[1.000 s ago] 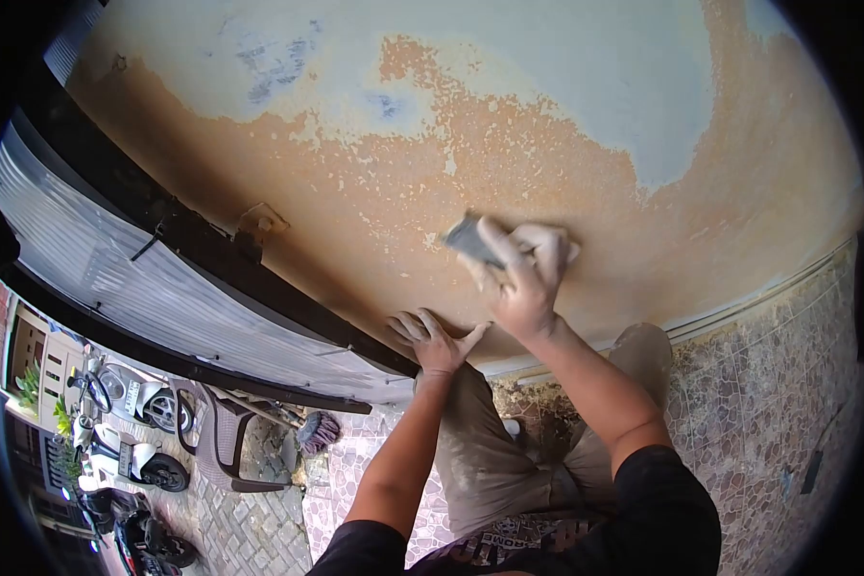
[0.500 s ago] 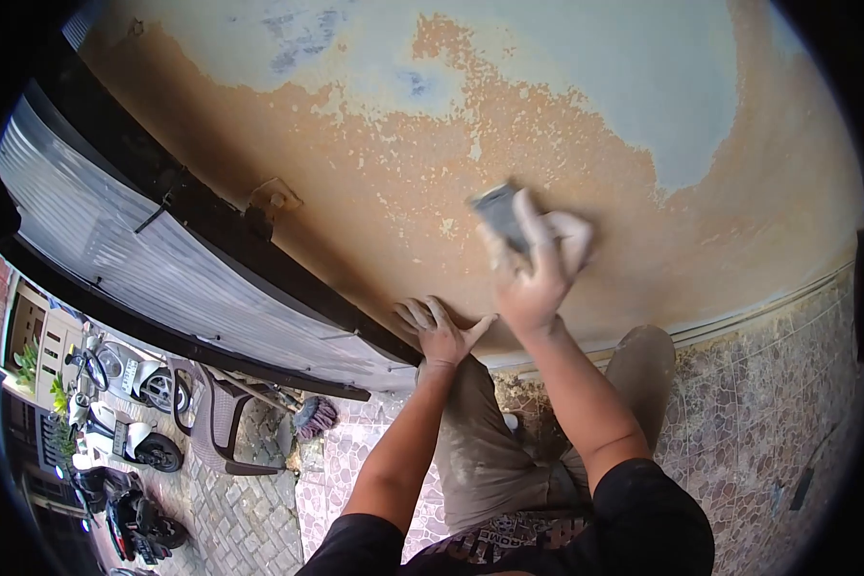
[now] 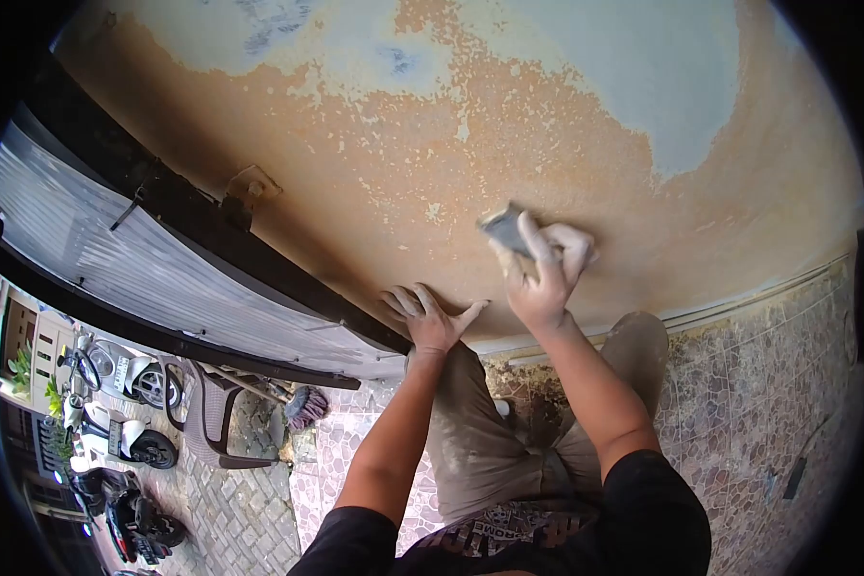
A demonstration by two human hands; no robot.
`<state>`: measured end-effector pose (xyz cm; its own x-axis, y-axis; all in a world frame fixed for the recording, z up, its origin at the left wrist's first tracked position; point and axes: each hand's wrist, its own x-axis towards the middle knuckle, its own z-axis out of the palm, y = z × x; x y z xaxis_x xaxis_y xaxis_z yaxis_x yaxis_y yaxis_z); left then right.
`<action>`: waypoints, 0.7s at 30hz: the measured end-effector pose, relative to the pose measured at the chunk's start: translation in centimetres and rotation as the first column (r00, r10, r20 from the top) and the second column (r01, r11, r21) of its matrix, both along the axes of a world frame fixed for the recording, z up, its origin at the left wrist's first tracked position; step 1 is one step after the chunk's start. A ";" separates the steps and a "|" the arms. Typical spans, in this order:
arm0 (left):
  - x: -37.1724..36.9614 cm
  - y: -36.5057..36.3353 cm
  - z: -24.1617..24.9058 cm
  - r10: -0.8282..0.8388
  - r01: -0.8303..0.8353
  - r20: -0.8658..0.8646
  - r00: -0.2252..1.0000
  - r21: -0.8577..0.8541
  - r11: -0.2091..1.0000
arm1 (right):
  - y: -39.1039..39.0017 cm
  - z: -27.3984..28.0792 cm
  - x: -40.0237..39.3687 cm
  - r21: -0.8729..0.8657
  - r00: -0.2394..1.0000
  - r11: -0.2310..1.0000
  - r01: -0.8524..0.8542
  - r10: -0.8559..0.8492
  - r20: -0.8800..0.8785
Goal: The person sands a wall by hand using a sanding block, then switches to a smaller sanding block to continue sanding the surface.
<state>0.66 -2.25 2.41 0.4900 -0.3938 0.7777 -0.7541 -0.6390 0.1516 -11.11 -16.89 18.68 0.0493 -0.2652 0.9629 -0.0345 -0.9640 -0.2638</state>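
Observation:
A wall [image 3: 374,192] with orange-brown patches and pale grey-white areas fills the upper view. My right hand [image 3: 544,274] is closed round a dark grey flat block [image 3: 509,230] and holds it against the orange-brown part; the block's underside is hidden. Lower and to the left, my left hand [image 3: 432,319] lies on the wall with its fingers spread and nothing in it. Whitish dust covers the fingers of both hands.
A black metal frame [image 3: 202,216] with translucent corrugated sheeting [image 3: 163,254] runs along the left. Below it stand a brown chair [image 3: 211,418], a mop head [image 3: 307,407] and several motorbikes. My knees are near the wall's base.
My right hand has moved slightly down the wall with the block, which is now tilted differently. My left hand stays spread on the wall. The whole view has shifted a little.

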 end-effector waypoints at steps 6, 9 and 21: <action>0.5 0.0 0.5 -0.075 0.077 0.082 0.994 -0.021 0.997 | -0.3 -0.6 2.7 0.108 0.978 0.994 0.025 -0.047 0.204; 0.5 0.4 0.0 -0.085 0.086 0.052 0.995 -0.013 0.996 | 0.6 -5.8 1.0 -0.188 0.996 0.982 0.012 -0.028 -0.082; 0.7 0.0 0.4 -0.073 0.076 0.110 0.991 -0.030 0.997 | -0.3 -4.0 1.6 -0.054 0.996 0.997 0.060 -0.056 0.071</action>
